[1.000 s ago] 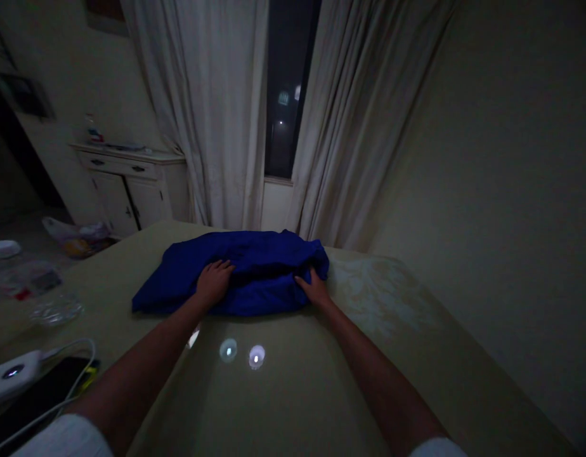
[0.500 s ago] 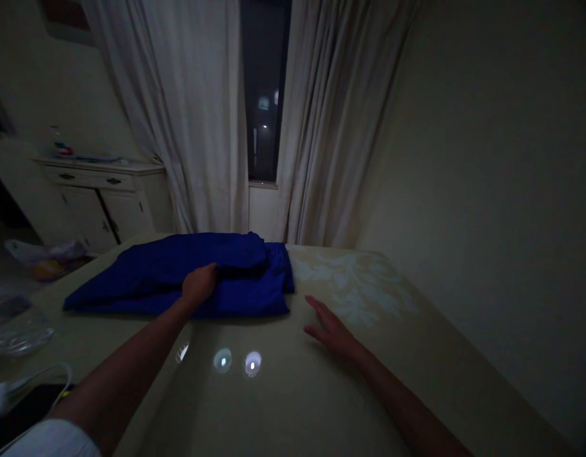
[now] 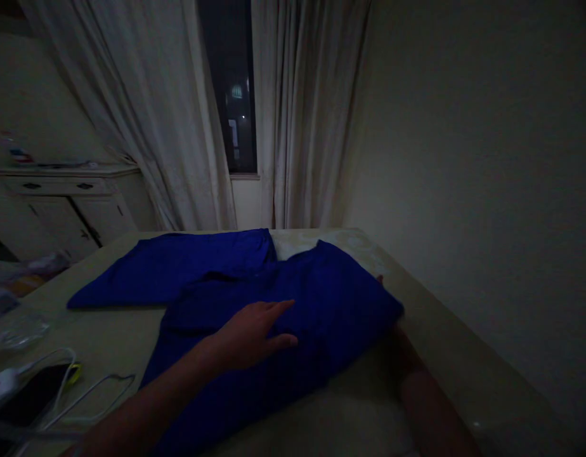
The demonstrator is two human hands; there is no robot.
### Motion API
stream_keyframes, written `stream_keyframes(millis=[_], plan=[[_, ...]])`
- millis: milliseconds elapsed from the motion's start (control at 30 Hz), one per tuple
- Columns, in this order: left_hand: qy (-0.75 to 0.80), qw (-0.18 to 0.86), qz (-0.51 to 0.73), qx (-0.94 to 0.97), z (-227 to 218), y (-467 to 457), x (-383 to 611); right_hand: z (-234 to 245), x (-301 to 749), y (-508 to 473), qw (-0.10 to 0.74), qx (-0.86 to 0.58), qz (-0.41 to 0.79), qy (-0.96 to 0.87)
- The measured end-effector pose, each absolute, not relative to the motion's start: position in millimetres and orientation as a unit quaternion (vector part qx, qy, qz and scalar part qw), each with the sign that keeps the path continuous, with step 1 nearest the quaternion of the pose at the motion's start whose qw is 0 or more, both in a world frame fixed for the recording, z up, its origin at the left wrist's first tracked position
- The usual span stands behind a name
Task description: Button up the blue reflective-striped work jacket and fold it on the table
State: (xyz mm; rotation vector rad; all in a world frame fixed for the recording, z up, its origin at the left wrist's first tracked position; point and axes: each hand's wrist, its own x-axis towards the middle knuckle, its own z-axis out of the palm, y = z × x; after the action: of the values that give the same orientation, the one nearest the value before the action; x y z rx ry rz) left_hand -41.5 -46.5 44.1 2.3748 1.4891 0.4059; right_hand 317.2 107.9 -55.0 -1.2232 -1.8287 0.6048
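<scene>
A dark blue garment [image 3: 297,355] lies spread across the front of the table, its right end reaching over my right hand [image 3: 380,279]. Most of that hand is hidden behind or under the cloth; just a fingertip shows past the upper edge, with the wrist below the corner. My left hand [image 3: 255,333] is over the middle of this garment, fingers stretched out and thumb apart, gripping nothing. Whether it touches the cloth I cannot tell. Behind, a second blue piece of cloth [image 3: 179,263], folded flat, has its right end partly overlapped by the front garment.
The pale table [image 3: 436,343] runs beside a bare wall on the right. At its left are a black phone-like object [image 3: 33,397], white cables [image 3: 100,387] and a clear plastic container [image 3: 19,330]. Curtains [image 3: 297,114] and a cabinet [image 3: 84,203] stand beyond.
The front garment has come off the folded cloth, toward me and to the right. My left hand has let go of it and opened. My right hand has moved right, behind the cloth.
</scene>
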Motion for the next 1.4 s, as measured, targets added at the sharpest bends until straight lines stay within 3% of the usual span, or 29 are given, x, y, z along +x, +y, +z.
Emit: stream_keyframes(millis=[133,233,333,400,467,533,633,733,867,1033,1100,1267,1333,1400], plan=[[0.740,0.020,0.117,0.661,-14.2,-66.0,-95.4,-50.7,361.5,105.4,0.418,-0.487,0.452,-0.619],[0.829,0.037,0.155,0.536,-41.7,-73.4,-138.2,-55.8,362.5,109.4,0.409,-0.494,0.499,-0.582],[0.821,0.181,0.281,0.464,-44.9,-79.5,-155.1,-56.5,345.3,112.4,0.408,-0.518,0.467,-0.590],[0.772,0.330,0.358,0.408,-36.3,-79.1,-154.6,-47.5,336.5,111.6,0.432,-0.522,0.423,-0.602],[0.698,0.481,0.370,0.380,-23.5,-73.5,-152.2,-28.6,335.8,109.7,0.466,-0.502,0.381,-0.621],[0.645,0.557,0.329,0.406,-11.4,-63.3,-151.4,-1.5,342.9,108.4,0.496,-0.477,0.340,-0.641],[0.686,0.487,0.280,0.462,-4.8,-44.3,-148.8,40.0,358.6,107.5,0.522,-0.469,0.306,-0.644],[0.742,0.385,0.301,0.459,-16.1,-30.6,-134.8,61.2,366.7,101.7,0.492,-0.476,0.361,-0.633],[0.705,0.482,0.352,0.382,-29.8,-27.0,-104.8,55.8,366.7,82.6,0.449,-0.465,0.409,-0.644],[0.623,0.530,0.421,0.391,13.2,-19.2,-96.1,62.6,387.5,79.1,0.497,-0.477,0.299,-0.660],[0.613,0.457,0.476,0.434,45.2,-6.1,-104.6,78.3,392.9,91.9,0.519,-0.496,0.237,-0.655],[0.713,0.104,0.494,0.486,109.7,34.9,-116.9,114.8,358.3,130.3,0.512,-0.606,0.112,-0.598],[0.723,0.063,0.470,0.503,117.7,34.0,-113.7,115.3,341.1,131.5,0.499,-0.628,0.124,-0.584],[0.690,0.110,0.475,0.535,113.3,13.3,-114.0,102.1,338.8,117.7,0.511,-0.587,0.211,-0.591]])
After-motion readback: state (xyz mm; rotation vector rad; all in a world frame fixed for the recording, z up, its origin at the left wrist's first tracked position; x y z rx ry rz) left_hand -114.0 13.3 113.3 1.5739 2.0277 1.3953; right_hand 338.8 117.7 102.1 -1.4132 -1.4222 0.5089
